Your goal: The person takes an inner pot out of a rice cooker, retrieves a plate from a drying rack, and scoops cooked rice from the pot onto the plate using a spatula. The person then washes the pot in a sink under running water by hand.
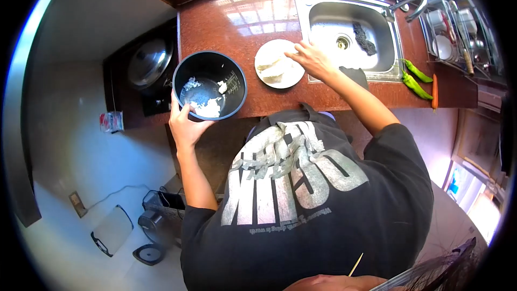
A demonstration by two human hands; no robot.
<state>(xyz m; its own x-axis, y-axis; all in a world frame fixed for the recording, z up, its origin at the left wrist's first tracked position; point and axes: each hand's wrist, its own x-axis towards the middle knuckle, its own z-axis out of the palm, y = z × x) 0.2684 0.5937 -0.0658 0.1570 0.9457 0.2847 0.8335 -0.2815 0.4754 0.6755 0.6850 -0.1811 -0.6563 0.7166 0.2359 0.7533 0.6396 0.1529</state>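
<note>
My left hand (187, 128) grips the near rim of a dark rice cooker pot (240, 100), thumb inside and fingers outside. White rice (208, 109) clings to its bottom, with smaller clumps higher up. To the right, a white plate (293, 77) holds a pale mound of rice (273, 69). My right hand (312, 59) is over the plate's right edge, its fingers bent and drawn together. Whatever lies between those fingers is too pale against the plate to make out.
A steel sink (323, 24) with a faucet (414, 6) lies beyond the plate. Green peppers (416, 83) and a carrot (435, 92) sit at the counter's right, near a dish rack (447, 35). A glass lid (149, 63) rests on the left.
</note>
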